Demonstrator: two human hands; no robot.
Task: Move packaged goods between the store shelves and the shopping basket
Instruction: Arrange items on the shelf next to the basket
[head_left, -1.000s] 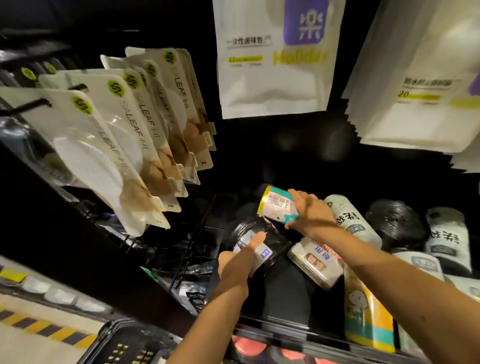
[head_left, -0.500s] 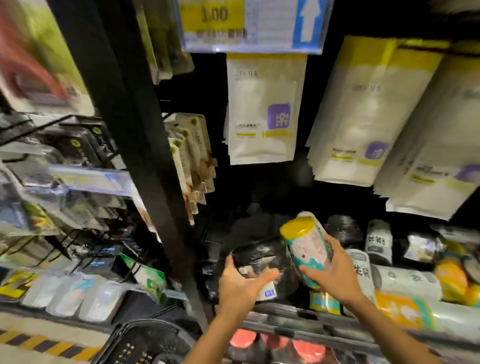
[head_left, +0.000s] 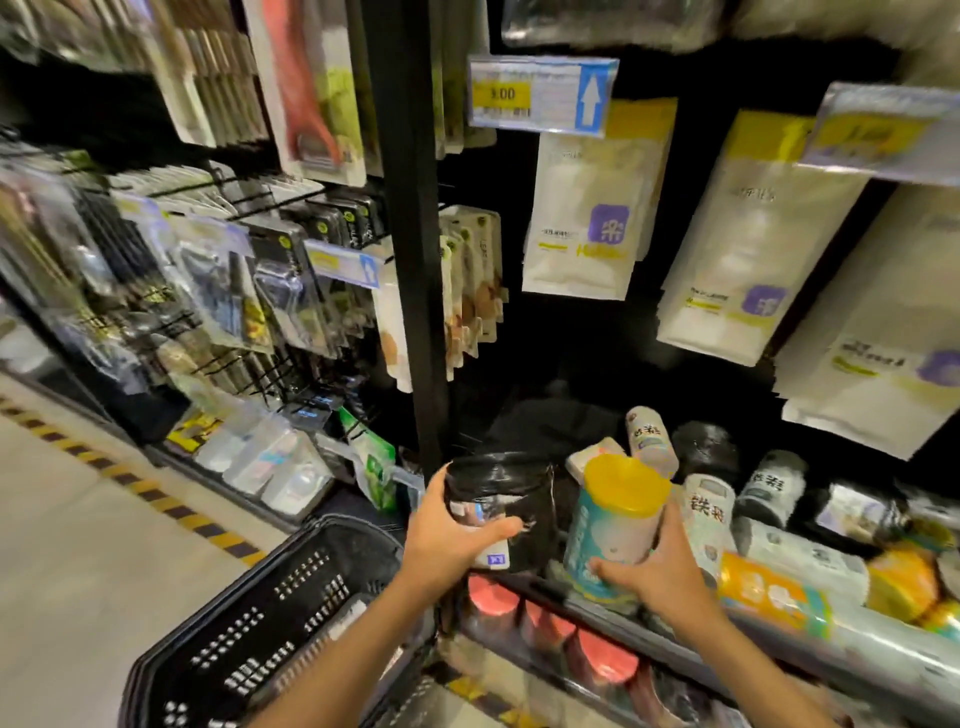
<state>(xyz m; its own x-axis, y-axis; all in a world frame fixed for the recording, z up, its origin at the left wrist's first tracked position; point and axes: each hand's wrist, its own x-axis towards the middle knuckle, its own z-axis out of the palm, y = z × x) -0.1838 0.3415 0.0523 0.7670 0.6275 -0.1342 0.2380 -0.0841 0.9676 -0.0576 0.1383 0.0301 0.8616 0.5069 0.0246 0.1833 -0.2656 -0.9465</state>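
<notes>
My left hand (head_left: 452, 535) grips a black shiny roll of bags (head_left: 498, 488) with a small white label, lifted just in front of the shelf edge. My right hand (head_left: 654, 566) holds a teal and white roll with a yellow end (head_left: 613, 514), tilted upright above the shelf lip. The black shopping basket (head_left: 260, 639) sits low at the left, beneath my left forearm. Its inside is mostly out of sight.
More rolls, white, black and yellow (head_left: 769, 592), lie along the lower shelf at the right. White pouches (head_left: 582, 228) hang above on pegs, with a price tag (head_left: 540, 93). A black upright post (head_left: 415, 208) splits the racks. Striped floor tape (head_left: 156, 499) runs at the left.
Both hands have drawn their rolls back out of the shelf toward me and lower. The view has pulled away and the basket has come into sight below.
</notes>
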